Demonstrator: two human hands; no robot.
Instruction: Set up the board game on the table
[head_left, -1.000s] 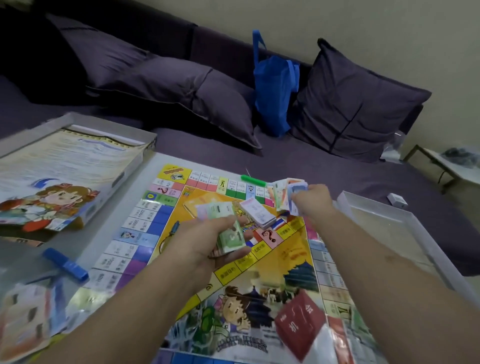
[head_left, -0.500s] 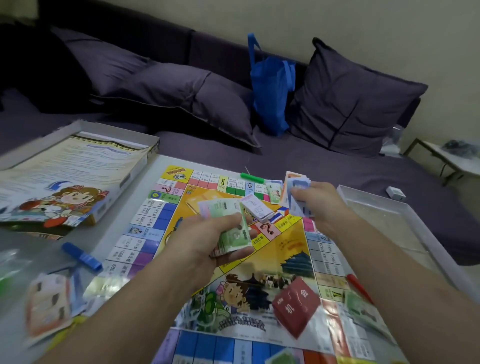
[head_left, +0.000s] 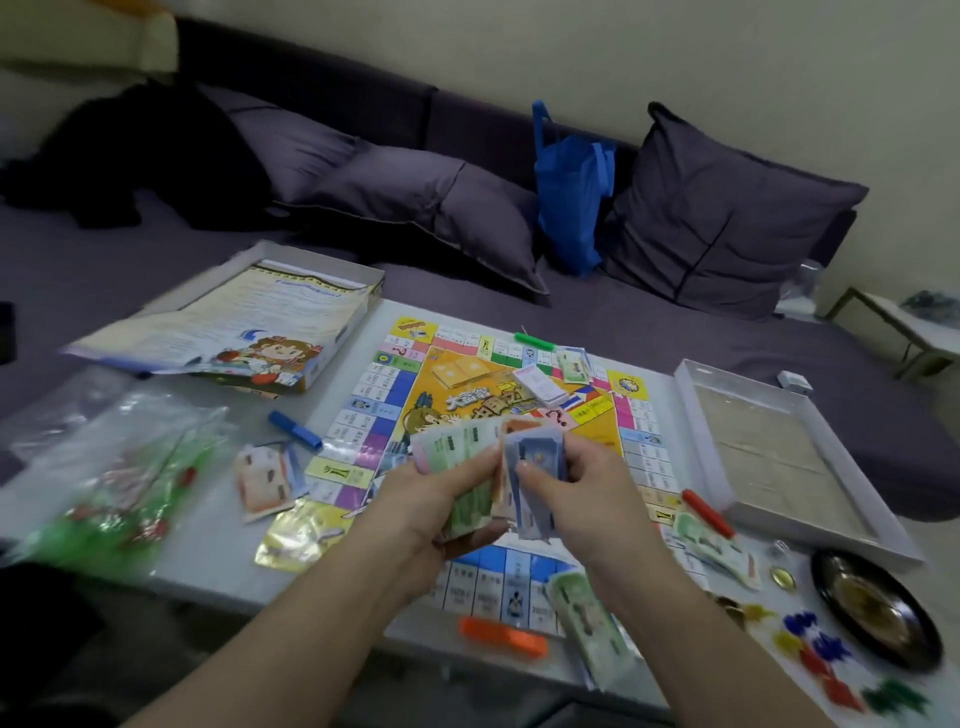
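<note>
You are sorting the play money, so keep the two bundles apart by colour and peel one note at a time with a thumb, because thin paper notes will likely slide and fan out if you loosen your hold. Your left hand (head_left: 441, 499) has its grip closed round a fanned stack of green notes (head_left: 465, 467), thumb across the top; your right hand (head_left: 582, 493) pinches a smaller bundle of blue notes (head_left: 535, 462), touching the green stack at its right edge. Both bundles hang just above the near middle of the game board (head_left: 395, 410), which lies flat on the desk (head_left: 208, 535). Lay each sorted pile down beside the board's edge rather than on the printed squares. More notes already lie near right on the board (head_left: 587, 618) and at the right edge (head_left: 711, 545), with an orange pile (head_left: 262, 480) to the left. The open box tray (head_left: 852, 525) sits to the right, and the loose coloured tokens (head_left: 821, 654) lie near right.
</note>
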